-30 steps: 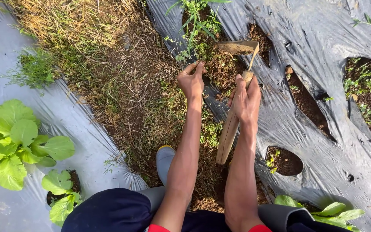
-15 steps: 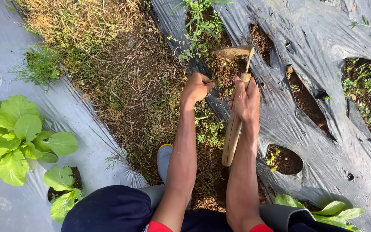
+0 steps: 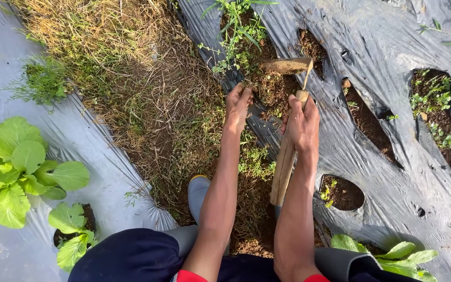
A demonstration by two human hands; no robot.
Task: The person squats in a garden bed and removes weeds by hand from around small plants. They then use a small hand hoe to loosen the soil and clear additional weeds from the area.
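Over the torn planting hole in the black plastic mulch (image 3: 392,47), the right hand (image 3: 303,122) is clamping the short hoe (image 3: 286,156) by its wooden handle, blade in soil, while the left hand (image 3: 237,103) is pinching weeds (image 3: 236,36); its fingertips are hard to make out.

Two bare hands, left (image 3: 237,104) and right (image 3: 303,125); one wooden-handled hoe (image 3: 286,156); one grey boot (image 3: 198,194); two plastic sheets (image 3: 392,42); three leafy green plants (image 3: 16,172).
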